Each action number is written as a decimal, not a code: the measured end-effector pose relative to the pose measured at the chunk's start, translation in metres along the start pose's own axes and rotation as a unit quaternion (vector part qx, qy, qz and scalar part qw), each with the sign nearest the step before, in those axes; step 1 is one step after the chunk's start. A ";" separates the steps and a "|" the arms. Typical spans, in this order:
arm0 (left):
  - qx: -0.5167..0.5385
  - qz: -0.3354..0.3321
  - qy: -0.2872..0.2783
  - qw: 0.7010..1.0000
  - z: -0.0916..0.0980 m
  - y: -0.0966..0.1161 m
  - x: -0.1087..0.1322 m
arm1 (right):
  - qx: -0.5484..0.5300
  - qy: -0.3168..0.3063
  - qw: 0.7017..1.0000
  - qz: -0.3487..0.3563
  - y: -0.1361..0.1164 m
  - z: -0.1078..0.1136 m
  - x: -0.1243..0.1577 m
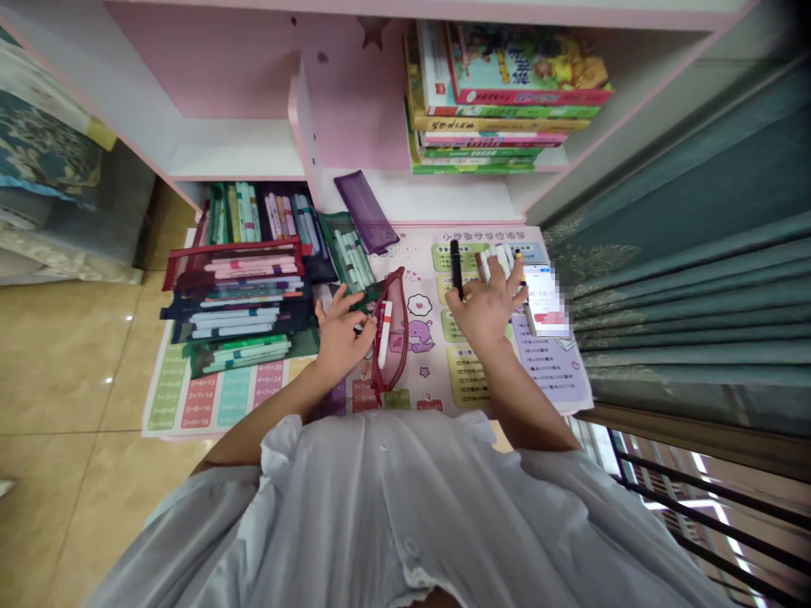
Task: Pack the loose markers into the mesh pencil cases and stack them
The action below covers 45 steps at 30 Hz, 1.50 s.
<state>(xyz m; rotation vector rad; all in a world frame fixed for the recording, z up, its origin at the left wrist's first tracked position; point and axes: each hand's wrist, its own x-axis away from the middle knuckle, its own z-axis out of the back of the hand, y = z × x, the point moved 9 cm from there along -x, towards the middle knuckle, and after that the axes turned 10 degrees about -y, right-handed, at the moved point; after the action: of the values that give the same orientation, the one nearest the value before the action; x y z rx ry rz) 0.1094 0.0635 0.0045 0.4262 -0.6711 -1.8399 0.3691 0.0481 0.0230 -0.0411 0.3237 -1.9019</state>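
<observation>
My left hand is closed at the left edge of a red mesh pencil case, thumb and forefinger pinched on it and the other fingers raised. Inside that case lies a white marker with a red band. My right hand is open, its fingers spread over a small group of white markers. A black marker touches or lies beside its thumb; which of these I cannot tell. Just right of the fingers lies a phone with a lit screen.
Mesh cases of markers are piled at the left, with a green case beside them. A flat purple case leans near the shelf. Stacked books stand on it. A curtain hangs at the right.
</observation>
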 end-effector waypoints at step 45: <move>0.020 -0.007 -0.003 1.000 -0.001 0.002 0.002 | -0.006 0.037 0.998 -0.060 0.043 0.022 -0.011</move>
<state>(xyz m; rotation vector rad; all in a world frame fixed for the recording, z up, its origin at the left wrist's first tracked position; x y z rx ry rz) 0.1107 0.0611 0.0047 0.4524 -0.7126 -1.8433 0.4166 0.0406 0.0351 0.0021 0.3911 -2.0232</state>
